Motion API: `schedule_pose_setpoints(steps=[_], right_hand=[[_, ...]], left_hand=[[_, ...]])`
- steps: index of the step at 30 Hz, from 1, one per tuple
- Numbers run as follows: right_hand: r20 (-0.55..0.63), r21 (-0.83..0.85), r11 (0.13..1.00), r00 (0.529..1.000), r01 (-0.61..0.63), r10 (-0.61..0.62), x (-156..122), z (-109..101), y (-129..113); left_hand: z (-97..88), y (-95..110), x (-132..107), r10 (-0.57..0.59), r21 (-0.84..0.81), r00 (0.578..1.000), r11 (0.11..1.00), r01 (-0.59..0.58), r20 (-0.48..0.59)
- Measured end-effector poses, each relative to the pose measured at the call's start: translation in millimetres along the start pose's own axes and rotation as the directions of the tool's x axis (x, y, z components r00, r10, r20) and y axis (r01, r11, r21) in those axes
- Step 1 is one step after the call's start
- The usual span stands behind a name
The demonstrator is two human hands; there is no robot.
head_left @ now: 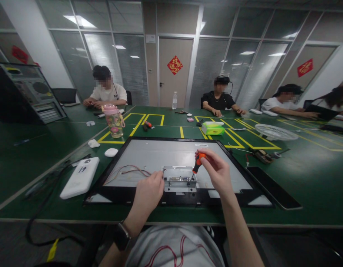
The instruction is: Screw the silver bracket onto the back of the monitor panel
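Observation:
A flat display panel (149, 152) with a black frame lies face down or flat on the green table in front of me. On its near middle sits a metal bracket (174, 172) with connectors along it. My right hand (216, 168) grips an orange-and-black screwdriver (198, 163), its shaft pointing down at the bracket's right end. Closed at the bracket's left edge, my left hand (150, 189) steadies it; the fingertips are partly hidden. Thin coloured wires (129, 168) run across the panel to the left of the bracket.
A white power bank (80, 178) lies left of the panel, a black phone (273, 187) right of it. Farther back stand a pink bottle (113, 121) and a green tissue pack (213, 128). A computer case (29, 92) is at far left. Several people sit across the table.

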State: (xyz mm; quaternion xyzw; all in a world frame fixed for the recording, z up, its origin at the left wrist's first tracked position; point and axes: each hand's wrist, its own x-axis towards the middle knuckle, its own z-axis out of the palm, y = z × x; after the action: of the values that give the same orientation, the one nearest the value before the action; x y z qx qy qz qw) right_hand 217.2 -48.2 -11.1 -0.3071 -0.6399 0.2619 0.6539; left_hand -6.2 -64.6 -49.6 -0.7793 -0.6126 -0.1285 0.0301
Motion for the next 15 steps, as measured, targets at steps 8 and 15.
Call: schedule_pose_setpoints(steps=[8, 15], right_hand=[[-0.195, -0.117, 0.992, 0.978, 0.049, -0.072, 3.2, 10.3, -3.2], [-0.033, 0.112, 0.992, 0.997, -0.062, 0.066, -2.4, 6.0, 4.8]], left_hand=[[-1.8, 0.7, -0.8, 0.000, -0.004, 1.000, 1.000, 0.000, 0.002], [-3.8, 1.4, 0.2, -0.006, -0.002, 1.000, 1.000, 0.006, 0.009]])
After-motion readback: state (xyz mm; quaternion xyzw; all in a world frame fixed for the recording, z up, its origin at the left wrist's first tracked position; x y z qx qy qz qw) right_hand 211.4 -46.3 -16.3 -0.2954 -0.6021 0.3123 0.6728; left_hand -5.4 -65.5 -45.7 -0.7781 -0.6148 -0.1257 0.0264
